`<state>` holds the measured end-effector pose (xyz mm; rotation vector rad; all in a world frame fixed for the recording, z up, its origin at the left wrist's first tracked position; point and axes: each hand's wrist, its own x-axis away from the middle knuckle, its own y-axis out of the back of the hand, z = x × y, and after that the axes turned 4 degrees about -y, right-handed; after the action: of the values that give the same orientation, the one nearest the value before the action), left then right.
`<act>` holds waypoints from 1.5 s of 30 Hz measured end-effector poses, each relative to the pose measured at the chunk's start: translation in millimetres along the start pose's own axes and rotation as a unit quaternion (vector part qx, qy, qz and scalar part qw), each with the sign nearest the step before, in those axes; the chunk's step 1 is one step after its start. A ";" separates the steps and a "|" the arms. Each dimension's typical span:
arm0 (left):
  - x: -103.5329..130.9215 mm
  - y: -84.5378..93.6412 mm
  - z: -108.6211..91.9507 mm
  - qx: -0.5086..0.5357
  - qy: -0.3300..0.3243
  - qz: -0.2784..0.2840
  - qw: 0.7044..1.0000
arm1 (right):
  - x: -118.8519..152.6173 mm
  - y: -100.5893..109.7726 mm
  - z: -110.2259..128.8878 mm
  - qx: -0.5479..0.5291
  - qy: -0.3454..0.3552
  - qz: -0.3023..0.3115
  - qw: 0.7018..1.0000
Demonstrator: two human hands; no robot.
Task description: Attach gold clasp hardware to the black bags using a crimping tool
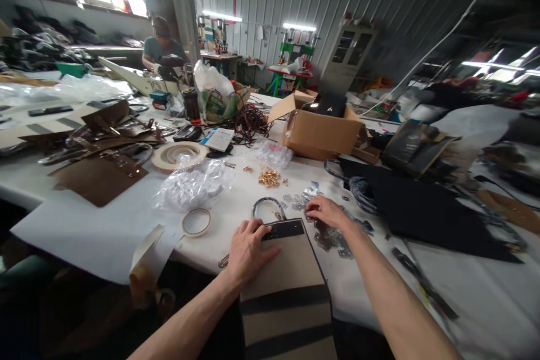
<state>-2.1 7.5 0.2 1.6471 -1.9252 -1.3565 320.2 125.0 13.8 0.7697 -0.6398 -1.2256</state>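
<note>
A beige bag panel (pixel 291 270) with black stripes hangs over the table's front edge, a curved handle (pixel 269 200) at its top. My left hand (pixel 248 250) rests on the panel's upper left, thumb spread apart, beside the black top strip (pixel 287 229). To the right, my right hand (pixel 328 212) reaches into a scatter of small metal plates (pixel 327 236). Its fingers are pinched together at the pile's left side; whatever is between the fingertips is hidden. Small gold-coloured metal parts (pixel 270 178) lie in a heap beyond the handle.
A tape roll (pixel 196 222), a clear plastic bag (pixel 189 185) and a larger roll (pixel 179 156) stand on the left. Brown bag pieces (pixel 101 177) lie further left. Behind is a cardboard box (pixel 318 134); black material (pixel 422 208) lies right. A person (pixel 162 48) sits far back.
</note>
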 end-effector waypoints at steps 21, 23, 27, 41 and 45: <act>3.9 -3.3 5.5 0.037 0.005 -0.001 0.999 | 38.5 -51.7 120.7 -0.123 -0.007 0.132 0.984; 3.5 -3.1 5.9 0.035 0.003 0.001 0.999 | 36.8 -52.0 120.9 -0.108 -0.007 0.134 0.985; 3.2 -2.7 5.8 0.017 0.004 0.006 1.000 | 36.9 -50.7 122.1 -0.106 -0.010 0.149 0.983; 3.2 -0.8 3.8 -0.010 0.008 0.011 1.000 | 33.3 -56.0 130.0 -0.002 0.033 0.131 0.991; 3.0 -3.7 5.1 -0.008 0.009 0.006 1.000 | 39.9 -60.1 127.7 0.007 0.077 0.099 0.992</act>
<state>-4.3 7.6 -6.4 1.6325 -1.9061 -1.3440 194.4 55.2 42.5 0.7852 -0.5850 -0.9719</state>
